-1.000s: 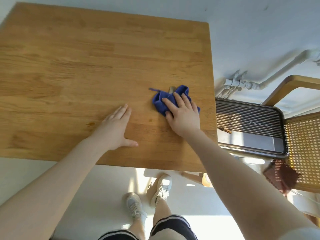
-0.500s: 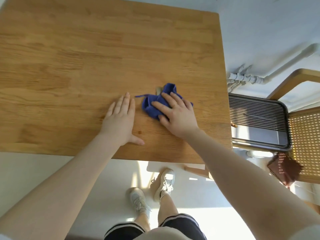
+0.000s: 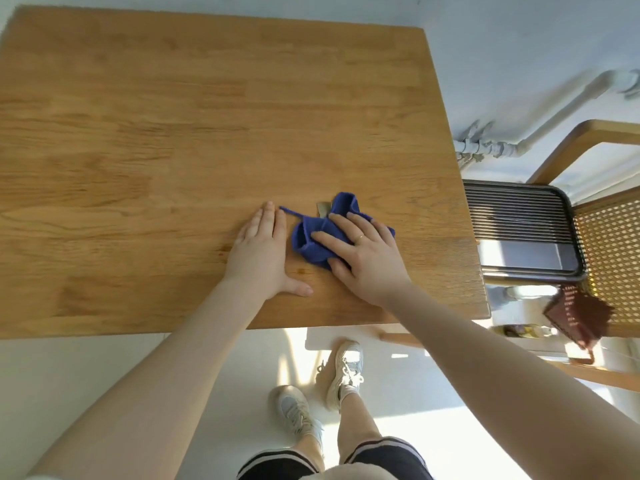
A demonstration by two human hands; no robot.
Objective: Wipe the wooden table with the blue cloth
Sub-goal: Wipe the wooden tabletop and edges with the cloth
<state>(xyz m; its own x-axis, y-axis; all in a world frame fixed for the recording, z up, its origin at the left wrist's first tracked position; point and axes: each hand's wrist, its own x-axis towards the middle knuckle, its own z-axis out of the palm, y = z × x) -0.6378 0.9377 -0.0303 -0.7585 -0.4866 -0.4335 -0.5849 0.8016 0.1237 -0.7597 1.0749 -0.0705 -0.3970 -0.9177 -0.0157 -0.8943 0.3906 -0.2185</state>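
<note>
Right hand (image 3: 363, 258) partly covers blue cloth (image 3: 311, 242).

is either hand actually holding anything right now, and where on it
Neither grips anything. The right hand presses flat, fingers straight, on top of the bunched blue cloth. The left hand rests flat on the wooden table beside it.

Blue cloth (image 3: 311, 242) partly covered by right hand (image 3: 367, 258). Wooden table (image 3: 173, 133) cut off at left edge. Grey tag (image 3: 323, 208) beside cloth unreadable.
</note>
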